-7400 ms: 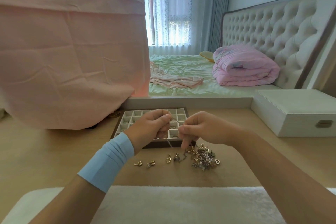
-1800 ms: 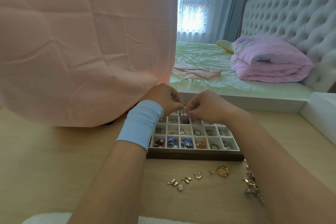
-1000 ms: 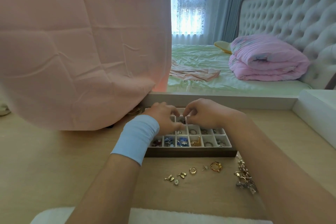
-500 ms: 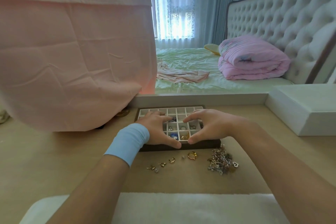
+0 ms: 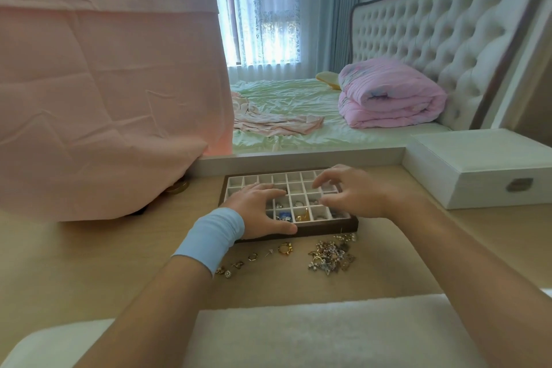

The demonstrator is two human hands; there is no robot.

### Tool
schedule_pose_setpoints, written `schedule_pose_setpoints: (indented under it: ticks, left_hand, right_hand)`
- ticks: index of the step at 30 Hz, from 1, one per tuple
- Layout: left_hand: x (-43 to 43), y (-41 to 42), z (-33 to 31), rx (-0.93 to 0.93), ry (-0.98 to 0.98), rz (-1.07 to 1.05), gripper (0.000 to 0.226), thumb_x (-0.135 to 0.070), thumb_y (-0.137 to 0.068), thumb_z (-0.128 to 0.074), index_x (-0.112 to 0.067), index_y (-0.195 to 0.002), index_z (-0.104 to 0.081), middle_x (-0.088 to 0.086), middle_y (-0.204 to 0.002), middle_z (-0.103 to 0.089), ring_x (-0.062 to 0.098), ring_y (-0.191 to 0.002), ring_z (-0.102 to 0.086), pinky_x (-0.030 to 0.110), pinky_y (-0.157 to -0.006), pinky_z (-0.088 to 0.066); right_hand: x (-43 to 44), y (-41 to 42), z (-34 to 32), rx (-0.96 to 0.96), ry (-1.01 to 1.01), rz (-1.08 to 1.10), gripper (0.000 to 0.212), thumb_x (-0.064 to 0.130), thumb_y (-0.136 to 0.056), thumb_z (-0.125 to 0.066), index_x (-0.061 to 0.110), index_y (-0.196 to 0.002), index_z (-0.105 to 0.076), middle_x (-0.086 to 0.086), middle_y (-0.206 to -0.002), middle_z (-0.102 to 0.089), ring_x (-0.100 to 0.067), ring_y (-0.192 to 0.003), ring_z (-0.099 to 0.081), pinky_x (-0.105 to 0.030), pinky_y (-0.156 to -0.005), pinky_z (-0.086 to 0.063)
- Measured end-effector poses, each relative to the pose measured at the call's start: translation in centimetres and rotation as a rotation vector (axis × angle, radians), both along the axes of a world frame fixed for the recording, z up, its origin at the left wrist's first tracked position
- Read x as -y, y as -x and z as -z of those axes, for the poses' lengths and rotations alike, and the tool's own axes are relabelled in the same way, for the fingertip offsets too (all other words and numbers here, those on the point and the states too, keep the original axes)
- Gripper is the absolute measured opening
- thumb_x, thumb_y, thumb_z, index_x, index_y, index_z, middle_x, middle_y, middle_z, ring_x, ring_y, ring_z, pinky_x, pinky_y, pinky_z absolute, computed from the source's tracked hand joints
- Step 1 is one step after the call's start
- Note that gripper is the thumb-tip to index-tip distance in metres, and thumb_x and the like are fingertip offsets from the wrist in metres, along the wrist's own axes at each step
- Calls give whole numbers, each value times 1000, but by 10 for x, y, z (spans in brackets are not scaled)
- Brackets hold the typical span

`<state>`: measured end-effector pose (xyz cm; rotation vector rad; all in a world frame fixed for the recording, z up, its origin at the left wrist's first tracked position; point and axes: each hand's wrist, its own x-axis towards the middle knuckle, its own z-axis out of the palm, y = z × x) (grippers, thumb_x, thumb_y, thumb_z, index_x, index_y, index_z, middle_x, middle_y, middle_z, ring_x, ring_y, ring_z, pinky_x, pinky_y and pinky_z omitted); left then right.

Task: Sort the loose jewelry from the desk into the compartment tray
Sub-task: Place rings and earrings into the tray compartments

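A pale wooden desk (image 5: 89,263) stands at the foot of a bed in a bedroom, with a pink cloth (image 5: 104,84) draped at the left and a white box (image 5: 478,170) at the right. The compartment tray (image 5: 328,226) sits at the desk's far middle, several of its near cells holding rings and a blue piece. Both of the person's hands hover over it, holding nothing. The left hand (image 5: 257,209), above a blue wristband (image 5: 212,236), is spread across the tray's left half, thumb lying along the dark near rim. The right hand (image 5: 349,191) has its fingers splayed and loosely bent above the right cells. The loose jewelry (image 5: 330,255) lies heaped just in front of the tray, with a gold ring (image 5: 285,248) and smaller pieces strung out to its left.
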<state>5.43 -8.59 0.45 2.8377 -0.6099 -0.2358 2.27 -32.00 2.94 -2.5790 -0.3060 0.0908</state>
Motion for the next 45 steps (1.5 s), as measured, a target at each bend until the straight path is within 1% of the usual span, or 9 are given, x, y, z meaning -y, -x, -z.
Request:
schedule_pose_setpoints:
  ticks: [6,9,13,16,20,26,33,41,45]
  left_hand:
    - [5,-3,-6,23,-72,9,82,-69,-79,-60,-42,-150,-27,-11,-161,-18,20,-148,-15,46,-119,-18]
    - [13,12,-8,217,-47,70,68,-63,-82,-60,-42,-143,-38,-11,-154,-31,18,-144,-22,44,-117,-23]
    - [30,43,-10,432,140,213,28,-47,-89,-61,-39,-115,-63,-12,-123,-55,13,-119,-45,35,-105,-38]
    - [34,53,-1,465,84,221,31,-42,-92,-59,-38,-123,-59,-11,-127,-53,13,-122,-42,33,-107,-35]
    - [30,53,11,365,40,109,44,-40,-95,-55,-39,-138,-47,-10,-143,-43,17,-135,-33,39,-114,-31]
    - [26,53,17,270,112,71,39,-33,-97,-53,-33,-136,-52,-10,-146,-42,16,-137,-31,37,-115,-28]
    - [23,56,15,264,152,79,26,-32,-97,-56,-39,-121,-65,-15,-131,-50,11,-123,-37,30,-105,-34]
    - [15,56,3,200,140,95,23,-33,-93,-61,-41,-114,-67,-17,-127,-55,11,-116,-48,36,-105,-41]
    - [22,57,-11,116,478,77,34,-40,-90,-63,-34,-124,-59,-15,-113,-66,2,-102,-61,27,-92,-51]
  right_hand:
    - [14,23,-8,86,153,90,23,16,-93,-59,34,-81,-69,18,-89,-60,-6,-81,-60,-12,-59,-37]
    - [10,34,-7,5,257,40,28,13,-91,-58,32,-86,-78,20,-81,-64,-3,-69,-61,-6,-46,-34]
    - [-1,35,-1,-30,337,22,32,9,-90,-59,30,-101,-80,8,-106,-69,-12,-85,-66,-27,-75,-59]
    - [-6,34,4,-46,367,8,28,9,-91,-64,29,-102,-81,5,-106,-68,-17,-84,-68,-32,-78,-61]
    - [-8,34,8,-105,221,-13,13,12,-89,-75,21,-96,-81,3,-90,-70,-18,-65,-71,-24,-56,-59]
    - [0,32,2,-88,-39,-42,6,16,-87,-77,18,-86,-82,4,-67,-75,-7,-55,-67,-17,-50,-47]
    - [6,33,0,-94,-214,-40,15,23,-96,-68,11,-95,-78,25,-66,-70,-6,-55,-64,-14,-48,-43]
    - [0,28,6,-177,-461,-73,14,16,-99,-64,9,-101,-75,-6,-92,-78,-20,-68,-71,-24,-44,-42]
    - [-9,26,7,-138,-549,-96,14,18,-99,-64,9,-102,-75,3,-79,-76,-15,-61,-68,-22,-41,-41]
